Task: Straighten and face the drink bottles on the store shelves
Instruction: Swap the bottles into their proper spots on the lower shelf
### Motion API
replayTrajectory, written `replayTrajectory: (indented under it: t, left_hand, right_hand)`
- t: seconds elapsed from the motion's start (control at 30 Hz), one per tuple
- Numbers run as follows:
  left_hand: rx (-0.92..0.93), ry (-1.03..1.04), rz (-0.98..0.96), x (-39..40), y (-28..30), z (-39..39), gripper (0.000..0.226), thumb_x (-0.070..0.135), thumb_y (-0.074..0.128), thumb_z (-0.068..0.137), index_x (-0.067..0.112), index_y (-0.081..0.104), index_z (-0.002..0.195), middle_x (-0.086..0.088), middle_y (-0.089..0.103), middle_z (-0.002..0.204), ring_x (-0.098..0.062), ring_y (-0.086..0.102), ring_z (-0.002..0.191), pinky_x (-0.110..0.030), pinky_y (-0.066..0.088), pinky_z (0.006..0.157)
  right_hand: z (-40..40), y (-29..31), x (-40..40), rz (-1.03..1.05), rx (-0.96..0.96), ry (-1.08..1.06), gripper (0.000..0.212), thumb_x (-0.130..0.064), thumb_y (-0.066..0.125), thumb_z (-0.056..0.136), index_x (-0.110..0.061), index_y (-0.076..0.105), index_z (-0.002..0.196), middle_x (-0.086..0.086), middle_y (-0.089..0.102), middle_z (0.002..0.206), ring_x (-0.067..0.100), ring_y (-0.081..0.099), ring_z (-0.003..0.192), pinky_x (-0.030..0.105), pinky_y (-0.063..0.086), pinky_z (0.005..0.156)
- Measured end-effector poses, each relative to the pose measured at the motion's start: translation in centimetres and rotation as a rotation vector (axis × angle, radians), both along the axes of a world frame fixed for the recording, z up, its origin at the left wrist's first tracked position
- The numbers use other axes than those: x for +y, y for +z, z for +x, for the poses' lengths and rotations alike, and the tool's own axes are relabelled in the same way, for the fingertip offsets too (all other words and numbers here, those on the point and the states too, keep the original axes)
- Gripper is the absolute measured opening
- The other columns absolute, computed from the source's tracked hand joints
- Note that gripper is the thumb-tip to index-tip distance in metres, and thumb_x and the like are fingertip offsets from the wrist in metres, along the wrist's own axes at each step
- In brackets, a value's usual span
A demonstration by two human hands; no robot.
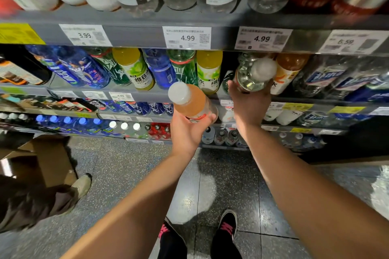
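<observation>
Nearest the camera, the left hand (188,132) grips an orange drink bottle (189,101) from below, fingers curled round its lower body, white cap tilted toward the viewer, clear of the shelf front. Just beyond, the right hand (249,102) clasps a clear bottle (253,75) (white cap, also tilted outward) at the shelf edge (147,95), beside an orange-capped bottle (288,71). Behind stand yellow-capped bottles (134,67) under price tags (187,38).
</observation>
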State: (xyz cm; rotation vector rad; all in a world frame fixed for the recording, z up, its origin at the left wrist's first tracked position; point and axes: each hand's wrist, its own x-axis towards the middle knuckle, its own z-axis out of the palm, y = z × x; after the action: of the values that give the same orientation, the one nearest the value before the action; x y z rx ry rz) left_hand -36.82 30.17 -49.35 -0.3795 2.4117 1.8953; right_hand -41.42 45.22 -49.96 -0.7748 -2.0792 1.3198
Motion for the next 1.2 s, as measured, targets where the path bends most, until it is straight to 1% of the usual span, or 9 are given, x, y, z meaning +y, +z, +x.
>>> replayTrajectory:
  t: [0.17, 0.27, 0.4, 0.63, 0.73, 0.8, 0.83, 1.07, 1.2]
  left_hand:
    - [0.038, 0.089, 0.069, 3.4, 0.5, -1.2, 0.049, 0.01, 0.09, 0.071, -0.001, 0.063, 0.11, -0.011, 0.074, 0.098, -0.023, 0.071, 0.095, -0.041, 0.056, 0.092]
    - [0.105, 0.127, 0.09, 5.9, 0.5, -2.5, 0.054, 0.01, 0.091, 0.068, 0.01, 0.061, 0.112, -0.007, 0.073, 0.104, -0.018, 0.069, 0.098, -0.021, 0.054, 0.089]
    - [0.122, 0.15, 0.085, 9.1, -0.2, -4.7, 0.064, 0.015, 0.093, 0.063, 0.032, 0.054, 0.11, -0.001, 0.072, 0.107, -0.01, 0.069, 0.099, -0.021, 0.055, 0.091]
    - [0.109, 0.239, -0.135, 13.5, -1.0, -7.4, 0.084, 0.024, 0.092, 0.062, 0.016, 0.047, 0.132, 0.0, 0.067, 0.117, -0.01, 0.058, 0.099, -0.017, 0.041, 0.087]
    - [0.069, 0.278, -0.22, 14.5, -1.3, -8.0, 0.076, 0.026, 0.089, 0.064, 0.02, 0.046, 0.126, -0.003, 0.069, 0.116, -0.023, 0.064, 0.104, -0.024, 0.045, 0.085]
    - [0.041, 0.283, -0.272, 14.9, -1.2, -8.4, 0.068, 0.029, 0.087, 0.064, 0.021, 0.05, 0.121, 0.0, 0.07, 0.112, -0.025, 0.065, 0.104, -0.028, 0.047, 0.083]
    - [0.03, 0.284, -0.287, 15.1, -1.1, -8.6, 0.065, 0.03, 0.086, 0.065, 0.021, 0.052, 0.119, 0.001, 0.07, 0.11, -0.024, 0.066, 0.101, -0.026, 0.045, 0.08]
    - [0.022, 0.269, -0.27, 15.2, -1.2, -8.0, 0.055, 0.028, 0.087, 0.066, 0.021, 0.059, 0.113, 0.007, 0.068, 0.102, -0.011, 0.06, 0.087, -0.014, 0.038, 0.07]
    - [-0.012, 0.245, -0.231, 13.3, -1.6, -6.0, 0.059, 0.021, 0.089, 0.07, 0.013, 0.055, 0.119, 0.003, 0.063, 0.101, -0.015, 0.062, 0.09, -0.022, 0.047, 0.076]
  right_hand:
    - [2.7, 0.7, 1.8, -0.163, 0.105, -0.048, 0.075, -0.04, 0.09, 0.063, -0.004, 0.059, 0.121, -0.002, 0.072, 0.109, 0.005, 0.066, 0.103, 0.0, 0.042, 0.085]
    - [4.3, 1.0, 3.3, -0.234, 0.176, -0.084, 0.069, -0.039, 0.09, 0.06, -0.02, 0.052, 0.115, -0.023, 0.062, 0.098, -0.022, 0.059, 0.093, -0.005, 0.037, 0.084]
    - [6.1, 0.7, 5.6, -0.314, 0.186, -0.084, 0.071, -0.034, 0.092, 0.06, -0.021, 0.056, 0.12, -0.023, 0.069, 0.102, -0.014, 0.062, 0.095, 0.0, 0.041, 0.086]
    - [7.9, -0.6, 8.3, -0.325, 0.077, -0.06, 0.057, -0.027, 0.093, 0.062, -0.037, 0.054, 0.103, -0.04, 0.066, 0.092, -0.014, 0.064, 0.091, -0.001, 0.043, 0.082]
    - [8.5, -1.2, 9.0, -0.175, -0.085, -0.031, 0.066, -0.041, 0.092, 0.061, -0.016, 0.062, 0.114, -0.019, 0.069, 0.101, 0.007, 0.066, 0.097, -0.004, 0.037, 0.084]
    - [8.4, -1.7, 9.4, -0.131, -0.189, 0.0, 0.079, -0.049, 0.09, 0.06, -0.008, 0.062, 0.121, -0.001, 0.071, 0.114, 0.016, 0.067, 0.107, 0.014, 0.045, 0.096]
    - [8.3, -1.8, 9.6, -0.14, -0.207, 0.013, 0.081, -0.05, 0.09, 0.059, -0.009, 0.061, 0.123, 0.002, 0.071, 0.117, 0.016, 0.066, 0.109, 0.021, 0.047, 0.099]
    - [7.8, -1.9, 8.6, -0.19, -0.051, 0.09, 0.073, -0.049, 0.088, 0.059, -0.021, 0.058, 0.119, -0.023, 0.064, 0.105, -0.023, 0.056, 0.096, -0.008, 0.034, 0.083]
    - [7.7, -1.5, 8.1, -0.2, -0.049, 0.128, 0.068, -0.055, 0.082, 0.061, -0.035, 0.052, 0.118, -0.02, 0.065, 0.112, -0.004, 0.063, 0.109, 0.006, 0.042, 0.094]
